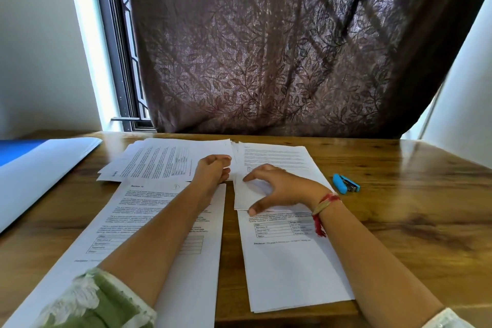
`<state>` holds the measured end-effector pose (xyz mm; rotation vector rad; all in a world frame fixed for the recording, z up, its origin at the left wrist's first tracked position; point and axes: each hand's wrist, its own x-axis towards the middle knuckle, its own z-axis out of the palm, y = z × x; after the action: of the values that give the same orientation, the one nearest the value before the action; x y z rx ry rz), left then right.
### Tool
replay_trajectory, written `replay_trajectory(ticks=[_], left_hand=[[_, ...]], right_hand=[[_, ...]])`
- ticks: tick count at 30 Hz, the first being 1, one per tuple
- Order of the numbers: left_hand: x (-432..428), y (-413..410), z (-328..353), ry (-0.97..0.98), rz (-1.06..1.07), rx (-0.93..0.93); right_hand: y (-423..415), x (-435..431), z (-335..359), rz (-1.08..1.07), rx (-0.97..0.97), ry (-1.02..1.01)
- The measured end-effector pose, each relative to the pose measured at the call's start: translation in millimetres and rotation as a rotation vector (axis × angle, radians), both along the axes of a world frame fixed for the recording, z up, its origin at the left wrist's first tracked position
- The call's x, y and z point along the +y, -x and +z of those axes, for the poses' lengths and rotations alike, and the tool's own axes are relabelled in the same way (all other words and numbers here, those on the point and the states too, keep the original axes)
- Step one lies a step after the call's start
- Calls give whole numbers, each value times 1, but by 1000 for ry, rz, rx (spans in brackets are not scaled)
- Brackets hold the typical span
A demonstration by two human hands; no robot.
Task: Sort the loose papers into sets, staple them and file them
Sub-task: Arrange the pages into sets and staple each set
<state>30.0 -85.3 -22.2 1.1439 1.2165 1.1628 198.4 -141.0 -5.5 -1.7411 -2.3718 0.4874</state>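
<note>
Four lots of printed papers lie on the wooden table (412, 194): a fanned pile at the far left (159, 160), a pile at the far right (282, 154), a sheet headed "Section 10" at the near left (149, 210) and a stack at the near right (290, 269). Between the two right-hand lots lies a loose sheet (253, 194). My right hand (285, 186) arches over it, with fingertip and thumb pressing on it. My left hand (213, 170) is curled at that sheet's far left edge and seems to pinch it. A blue stapler (346, 184) lies to the right of the papers.
An open file folder (40, 168), blue and white, lies at the table's left edge. A dark leaf-patterned curtain (266, 61) hangs behind the table over a window. Bare wood shows to the right of the stapler.
</note>
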Motion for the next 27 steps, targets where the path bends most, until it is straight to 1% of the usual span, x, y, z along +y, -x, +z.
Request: replay_trajectory(ticks=[3, 8, 10, 12, 14, 15, 17, 19, 22, 24, 27], left_hand=[[-3, 0, 2, 6, 2, 0], [-6, 0, 6, 29, 5, -24], [-6, 1, 7, 39, 4, -60], [-5, 5, 8, 34, 35, -136], [-1, 11, 11, -10, 149, -246], [1, 15, 13, -31, 223, -310], [5, 27, 16, -44, 378, -431], [12, 42, 16, -39, 529, -465], [17, 57, 13, -13, 622, -516], [18, 59, 10, 15, 630, -513], [23, 56, 4, -16, 681, -398]], right_hand=[[-4, 0, 0, -38, -13, -42], [-6, -1, -2, -54, -23, -15], [-3, 0, -1, -58, 34, -40], [4, 1, 0, -70, 167, -114], [13, 5, 1, -91, 289, -224], [19, 8, 3, -90, 290, -276], [31, 17, 8, -42, 153, -361], [46, 29, 16, 43, -17, -402], [67, 54, 22, 91, -199, -373], [80, 70, 19, 73, -237, -299], [92, 88, 10, 26, -200, -202]])
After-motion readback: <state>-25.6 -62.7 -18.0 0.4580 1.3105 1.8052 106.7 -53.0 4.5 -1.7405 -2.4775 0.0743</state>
